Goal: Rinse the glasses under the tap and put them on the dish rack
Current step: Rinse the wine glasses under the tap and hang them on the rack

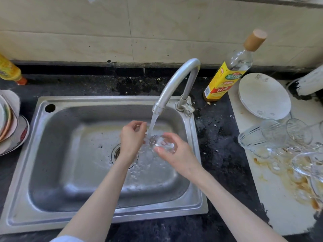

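Running from the curved tap (176, 81), a stream of water (153, 123) fell onto a clear glass (161, 143) held over the steel sink (57, 154), just in front of the spout. The right hand (174, 151) gripped that glass, thumb and fingers curled round it, and the glass lay tilted on its side in the stream. The left hand (133, 137) hung just left of the water, its fingers curled; something clear seemed pinched at the fingertips, but the blur did not let one tell. The two hands were close together, not touching. Right of the tap, on the dark counter (218, 137), stood a yellow-labelled bottle (225, 77) with a tan cap. Farther right of the tap lay a white plate (264, 96) and, nearer the camera, a cluster of clear glasses (279, 137) on a stained white board (272, 198). Far left of the tap sat stacked dishes (10, 123) and an orange bottle (10, 71).
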{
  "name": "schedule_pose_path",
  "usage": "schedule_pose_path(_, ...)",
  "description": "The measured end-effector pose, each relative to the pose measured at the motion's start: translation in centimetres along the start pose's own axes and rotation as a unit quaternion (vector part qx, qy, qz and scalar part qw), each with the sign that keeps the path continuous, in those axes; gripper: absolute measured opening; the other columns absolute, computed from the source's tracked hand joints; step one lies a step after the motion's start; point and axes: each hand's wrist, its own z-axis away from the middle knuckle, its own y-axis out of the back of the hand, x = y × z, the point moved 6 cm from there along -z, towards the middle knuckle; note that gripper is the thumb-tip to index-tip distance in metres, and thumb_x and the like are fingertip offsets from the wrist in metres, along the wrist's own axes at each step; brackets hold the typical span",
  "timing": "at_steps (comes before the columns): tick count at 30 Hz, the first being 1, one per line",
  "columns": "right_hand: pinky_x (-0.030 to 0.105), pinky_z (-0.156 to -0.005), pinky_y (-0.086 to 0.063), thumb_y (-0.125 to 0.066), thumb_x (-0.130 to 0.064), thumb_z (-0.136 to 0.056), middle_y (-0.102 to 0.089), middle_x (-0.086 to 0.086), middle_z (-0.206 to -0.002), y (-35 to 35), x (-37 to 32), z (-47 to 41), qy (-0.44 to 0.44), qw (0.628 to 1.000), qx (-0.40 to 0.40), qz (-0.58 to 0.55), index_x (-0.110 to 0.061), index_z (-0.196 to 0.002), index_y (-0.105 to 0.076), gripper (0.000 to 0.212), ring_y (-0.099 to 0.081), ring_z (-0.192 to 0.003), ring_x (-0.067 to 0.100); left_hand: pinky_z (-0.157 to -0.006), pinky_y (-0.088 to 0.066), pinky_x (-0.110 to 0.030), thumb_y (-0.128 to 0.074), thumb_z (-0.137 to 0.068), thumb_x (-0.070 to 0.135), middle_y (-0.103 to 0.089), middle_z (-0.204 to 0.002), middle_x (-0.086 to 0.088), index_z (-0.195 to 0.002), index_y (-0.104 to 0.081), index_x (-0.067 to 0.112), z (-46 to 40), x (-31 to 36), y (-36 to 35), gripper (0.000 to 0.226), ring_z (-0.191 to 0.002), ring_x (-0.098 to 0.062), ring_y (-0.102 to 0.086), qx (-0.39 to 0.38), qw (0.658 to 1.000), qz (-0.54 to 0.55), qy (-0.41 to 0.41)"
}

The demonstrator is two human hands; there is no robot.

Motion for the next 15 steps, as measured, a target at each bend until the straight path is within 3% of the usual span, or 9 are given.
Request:
schedule_pose_path(2,0.021,-0.092,-0.044,-0.067,-0.037,-0.082,-0.051,-0.008,-0.122,0.4,-0.4,0.2,0.091,0.987,0.008,0.132,-0.022,-0.132,-0.045,0.056,-0.050,-0.109,0.005,-0.049,-0.050,-0.022,-0.055,-0.088,0.008,-0.064,-0.088,-0.010,-0.098,-0.063,0.000,0.3,-0.2,-0.9,0.016,-0.053,-0.012,-0.059,-0.020,0.994,0.083,0.068)
schedule_pose_path(3,0.021,-0.092,-0.043,-0.066,-0.038,-0.082,-0.050,-0.009,-0.122,0.6,-0.4,0.4,0.102,0.984,0.006,0.145,-0.023,-0.132,-0.045,0.056,-0.050,-0.109,0.005,-0.051,-0.051,-0.022,-0.054,-0.087,0.005,-0.065,-0.085,-0.008,-0.098,-0.064,0.002,0.4,-0.3,-1.1,0.015,-0.053,-0.012,-0.058,-0.024,0.992,0.092,0.084)
schedule_pose_path(5,0.019,-0.072,-0.049,-0.065,-0.039,-0.084,-0.056,-0.005,-0.118,1.0,0.2,0.1,0.036,0.999,0.007,0.033,-0.022,-0.124,-0.051,0.046,-0.058,-0.090,0.007,-0.053,-0.047,-0.023,-0.050,-0.084,-0.003,-0.065,-0.077,-0.004,-0.097,-0.066,0.005,0.6,0.1,-1.2,0.022,-0.058,-0.014,-0.054,-0.025,0.991,0.099,0.085)
schedule_pose_path(6,0.017,-0.055,-0.047,-0.062,-0.038,-0.086,-0.059,0.002,-0.113,1.0,0.8,-0.1,-0.047,0.993,-0.004,-0.109,-0.017,-0.117,-0.054,0.039,-0.061,-0.072,0.009,-0.052,-0.044,-0.021,-0.048,-0.083,-0.006,-0.065,-0.075,-0.002,-0.095,-0.067,0.008,0.7,0.4,-1.2,0.026,-0.060,-0.014,-0.052,-0.031,0.990,0.110,0.078)
schedule_pose_path(8,0.016,-0.033,-0.034,-0.059,-0.035,-0.086,-0.062,0.017,-0.099,0.0,2.5,0.2,-0.240,0.889,-0.036,-0.387,-0.005,-0.106,-0.054,0.037,-0.053,-0.044,0.013,-0.052,-0.038,-0.021,-0.045,-0.083,-0.008,-0.064,-0.074,0.000,-0.089,-0.068,0.018,1.2,1.1,-1.3,0.035,-0.064,-0.012,-0.049,-0.058,0.987,0.139,0.062)
schedule_pose_path(10,0.014,-0.027,-0.027,-0.060,-0.036,-0.080,-0.064,0.023,-0.084,-0.8,3.3,1.4,-0.352,0.782,-0.075,-0.510,-0.001,-0.102,-0.052,0.042,-0.044,-0.035,0.013,-0.053,-0.033,-0.021,-0.049,-0.085,-0.005,-0.060,-0.071,0.003,-0.083,-0.065,0.025,1.4,1.8,-1.4,0.034,-0.061,-0.006,-0.047,-0.096,0.986,0.135,0.030)
schedule_pose_path(11,0.013,-0.026,-0.025,-0.061,-0.036,-0.077,-0.064,0.023,-0.080,-0.9,3.4,1.8,-0.371,0.754,-0.086,-0.535,-0.001,-0.103,-0.051,0.044,-0.042,-0.035,0.012,-0.053,-0.031,-0.021,-0.052,-0.086,-0.002,-0.055,-0.068,0.004,-0.081,-0.063,0.025,1.4,2.1,-1.5,0.030,-0.057,-0.005,-0.044,-0.118,0.986,0.118,0.010)
schedule_pose_path(13,0.013,-0.027,-0.026,-0.062,-0.037,-0.076,-0.065,0.023,-0.079,-0.5,3.6,1.9,-0.367,0.761,-0.085,-0.529,-0.001,-0.103,-0.051,0.046,-0.042,-0.036,0.013,-0.050,-0.031,-0.018,-0.053,-0.090,0.007,-0.048,-0.065,0.005,-0.081,-0.058,0.023,1.5,2.5,-1.9,0.020,-0.053,-0.006,-0.038,-0.158,0.985,0.070,-0.026)
schedule_pose_path(15,0.016,-0.035,-0.033,-0.064,-0.040,-0.079,-0.066,0.019,-0.086,0.6,3.3,1.6,-0.309,0.840,-0.059,-0.442,-0.002,-0.103,-0.054,0.046,-0.049,-0.044,0.016,-0.044,-0.031,-0.013,-0.049,-0.093,0.014,-0.049,-0.066,0.004,-0.083,-0.057,0.018,1.5,1.9,-2.4,0.013,-0.052,-0.006,-0.038,-0.156,0.987,0.037,-0.024)
